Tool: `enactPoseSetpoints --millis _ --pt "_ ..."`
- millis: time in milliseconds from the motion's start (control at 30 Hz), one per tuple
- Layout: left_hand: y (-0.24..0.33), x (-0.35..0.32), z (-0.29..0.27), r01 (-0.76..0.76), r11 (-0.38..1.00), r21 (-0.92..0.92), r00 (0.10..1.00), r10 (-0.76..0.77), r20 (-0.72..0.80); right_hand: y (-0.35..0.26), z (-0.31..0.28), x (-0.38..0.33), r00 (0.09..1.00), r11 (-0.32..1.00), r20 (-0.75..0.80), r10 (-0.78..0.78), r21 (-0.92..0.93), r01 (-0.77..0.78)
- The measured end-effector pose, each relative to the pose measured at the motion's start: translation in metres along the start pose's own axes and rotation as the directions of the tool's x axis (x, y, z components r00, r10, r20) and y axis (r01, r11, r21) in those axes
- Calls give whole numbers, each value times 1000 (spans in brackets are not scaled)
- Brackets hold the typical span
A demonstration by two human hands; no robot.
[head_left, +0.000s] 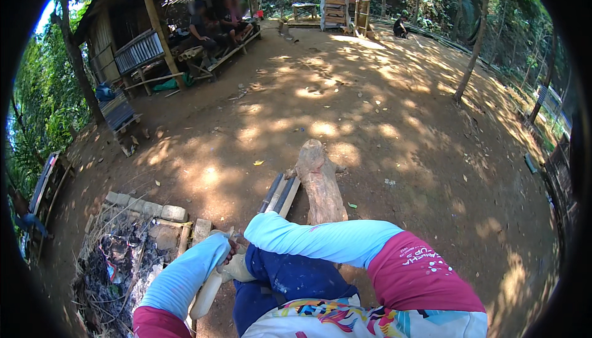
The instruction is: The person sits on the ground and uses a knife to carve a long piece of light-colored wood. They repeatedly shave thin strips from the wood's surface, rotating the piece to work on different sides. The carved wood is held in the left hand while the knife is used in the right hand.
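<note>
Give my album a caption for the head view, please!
Light-blue sleeves, a long pale piece, a log and an ashy patch in dappled sunshine.

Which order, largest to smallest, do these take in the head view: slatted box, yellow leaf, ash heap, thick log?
1. Ash heap
2. Thick log
3. Slatted box
4. Yellow leaf
The box stands much farther off, so its real size against the log is unsure.
</note>
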State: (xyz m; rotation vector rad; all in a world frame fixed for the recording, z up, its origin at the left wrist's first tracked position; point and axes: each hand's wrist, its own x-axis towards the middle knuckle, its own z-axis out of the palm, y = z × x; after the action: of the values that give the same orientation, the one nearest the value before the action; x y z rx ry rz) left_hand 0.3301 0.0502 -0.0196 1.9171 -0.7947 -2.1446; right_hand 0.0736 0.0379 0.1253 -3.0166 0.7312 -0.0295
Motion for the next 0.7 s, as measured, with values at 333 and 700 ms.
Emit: enactPoseSetpoints --millis 333,700 --pt "1 3 -18 25 907 421 998 4 -67 -7 37 38 991 990 17 -130 57 129" --pt "-8 15 -65 157 669 726 978 0 -211 -14 72 57 990 962 16 142 232 -142"
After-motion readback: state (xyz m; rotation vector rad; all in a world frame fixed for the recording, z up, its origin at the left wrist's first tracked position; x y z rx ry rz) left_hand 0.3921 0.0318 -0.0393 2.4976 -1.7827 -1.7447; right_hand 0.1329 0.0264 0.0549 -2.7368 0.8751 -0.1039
